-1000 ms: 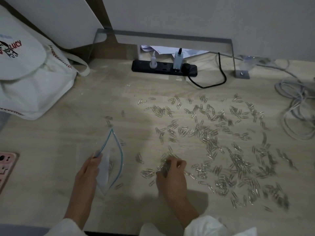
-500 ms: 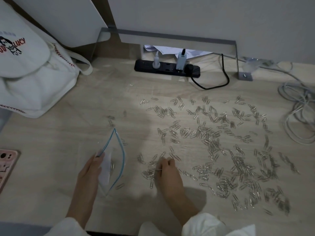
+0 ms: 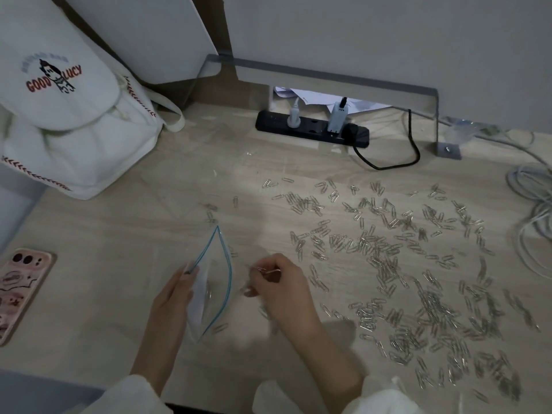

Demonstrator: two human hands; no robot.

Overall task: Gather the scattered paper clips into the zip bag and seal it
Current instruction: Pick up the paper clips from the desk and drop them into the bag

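Your right hand (image 3: pixel 283 291) is coming up off the table (image 3: pixel 98 258) and moving left, so it is closer to the bag (image 3: pixel 213 294) than it was a moment ago. Its fingers are curled and are pinching a few clips (image 3: pixel 264 269). Those clips are sitting just beside the bag's open mouth, not in it yet.

Your left hand (image 3: pixel 171 300) is staying where it was. It is gripping the bag's left edge and holding the mouth open. The bag is lying on the table between your two hands, with its blue zip line spreading wide like a leaf. A few clips are showing through the clear side, so some are inside already. One more is lying on the table right by the bag's near corner.

Your hands are staying apart, one on each side of the bag.

The loose clips (image 3: pixel 388 264) are lying all over the table to your right, from near your right hand out to the far side. A few are also lying past the bag's far tip.

A pink phone (image 3: pixel 22 291) is lying at the left edge. A white backpack (image 3: pixel 68 121) is sitting at the far left. A black power strip (image 3: pixel 312 131) is lying by the wall, and gray cords (image 3: pixel 531 222) are curling at the far right.
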